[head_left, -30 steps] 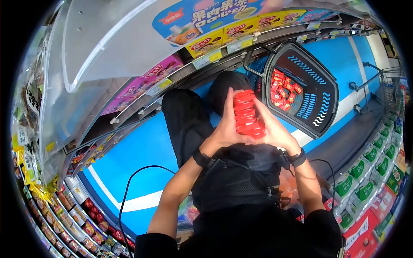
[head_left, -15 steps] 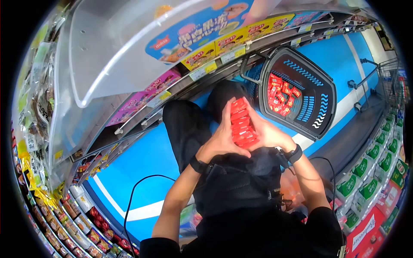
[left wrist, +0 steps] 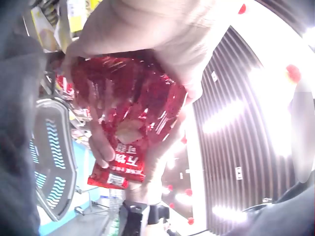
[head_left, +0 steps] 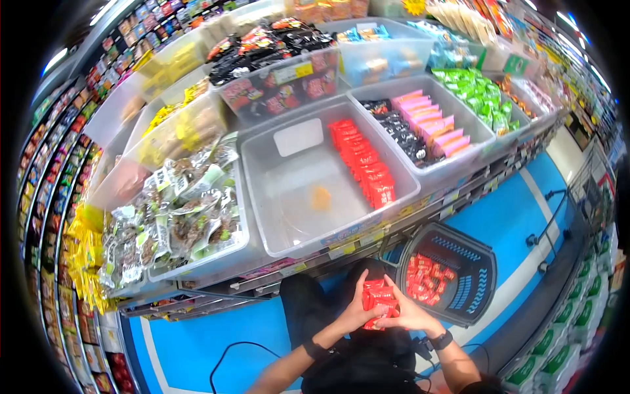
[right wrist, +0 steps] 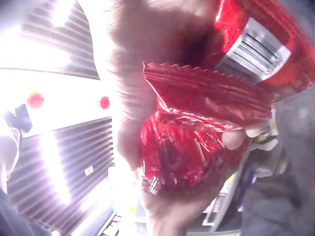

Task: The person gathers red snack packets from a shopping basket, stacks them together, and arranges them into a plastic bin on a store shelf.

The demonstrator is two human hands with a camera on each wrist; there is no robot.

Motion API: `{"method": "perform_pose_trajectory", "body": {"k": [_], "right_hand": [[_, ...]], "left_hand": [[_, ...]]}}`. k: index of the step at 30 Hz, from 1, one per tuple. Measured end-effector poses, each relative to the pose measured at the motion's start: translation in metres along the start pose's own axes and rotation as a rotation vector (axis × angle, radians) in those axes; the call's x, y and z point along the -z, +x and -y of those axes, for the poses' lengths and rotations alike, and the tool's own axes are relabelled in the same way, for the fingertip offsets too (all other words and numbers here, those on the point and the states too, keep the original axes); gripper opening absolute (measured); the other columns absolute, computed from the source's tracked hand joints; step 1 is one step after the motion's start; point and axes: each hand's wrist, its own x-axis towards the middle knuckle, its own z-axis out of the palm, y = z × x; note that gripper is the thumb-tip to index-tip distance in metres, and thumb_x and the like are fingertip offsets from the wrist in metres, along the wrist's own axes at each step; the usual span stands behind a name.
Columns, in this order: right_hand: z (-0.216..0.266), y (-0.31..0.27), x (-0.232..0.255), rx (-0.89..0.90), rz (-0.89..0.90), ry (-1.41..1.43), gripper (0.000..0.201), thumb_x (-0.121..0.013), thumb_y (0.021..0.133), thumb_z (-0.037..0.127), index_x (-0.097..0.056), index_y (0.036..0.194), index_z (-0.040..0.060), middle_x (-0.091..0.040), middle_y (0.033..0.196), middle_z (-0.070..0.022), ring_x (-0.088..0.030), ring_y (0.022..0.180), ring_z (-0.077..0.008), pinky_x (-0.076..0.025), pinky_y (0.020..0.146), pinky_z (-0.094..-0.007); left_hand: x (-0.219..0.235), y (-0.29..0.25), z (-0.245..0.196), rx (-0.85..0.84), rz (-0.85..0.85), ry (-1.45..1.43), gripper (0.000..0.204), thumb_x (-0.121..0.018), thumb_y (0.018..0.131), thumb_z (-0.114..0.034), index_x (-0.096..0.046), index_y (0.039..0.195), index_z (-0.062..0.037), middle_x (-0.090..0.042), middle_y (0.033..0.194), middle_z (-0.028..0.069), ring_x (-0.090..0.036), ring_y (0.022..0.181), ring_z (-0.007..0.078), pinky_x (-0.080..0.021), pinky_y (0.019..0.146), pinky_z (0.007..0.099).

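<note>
In the head view, both hands hold a bundle of small red snack packets [head_left: 380, 297] between them, low in front of the body. My left hand [head_left: 353, 316] grips the bundle from the left side. From the right, my right hand [head_left: 415, 316] clasps it, thumb across the near packets. In the left wrist view, one red packet [left wrist: 117, 172] sticks out below the others. A packet with a white barcode [right wrist: 258, 49] shows at upper right in the right wrist view. Ahead, a row of matching red packets [head_left: 362, 164] lines the right side of a clear plastic bin [head_left: 279, 190].
A dark shopping basket [head_left: 482, 244] holding loose red packets [head_left: 430, 279] stands on the blue floor right of the hands. Neighbouring bins hold clear-wrapped snacks [head_left: 190, 203], black packets [head_left: 275, 46], pink packets [head_left: 430, 125] and green packets [head_left: 476, 98]. A shopping cart [head_left: 584, 190] stands farther right.
The head view has tilted up, bringing the bins into sight and placing the hands lower in the frame. Both hands still hold the red packets, which look less evenly stacked.
</note>
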Motion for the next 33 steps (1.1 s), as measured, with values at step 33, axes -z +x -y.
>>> {"method": "perform_pose_trajectory", "body": {"k": [33], "right_hand": [[0.300,0.261,0.116,0.235,0.173,-1.083,0.122,-0.087,0.049,0.034,-0.018,0.146,0.0055,-0.061,0.119,-0.0225,-0.061,0.107,-0.0326,-0.050,0.089,-0.0387]], "left_hand": [[0.142,0.166,-0.319,-0.176,-0.075,0.981,0.145,-0.092,0.054,-0.027,0.014,0.151,-0.0105,-0.037,0.144,0.0191,-0.038,0.133,0.0268,-0.028,0.112,0.0363]]}}
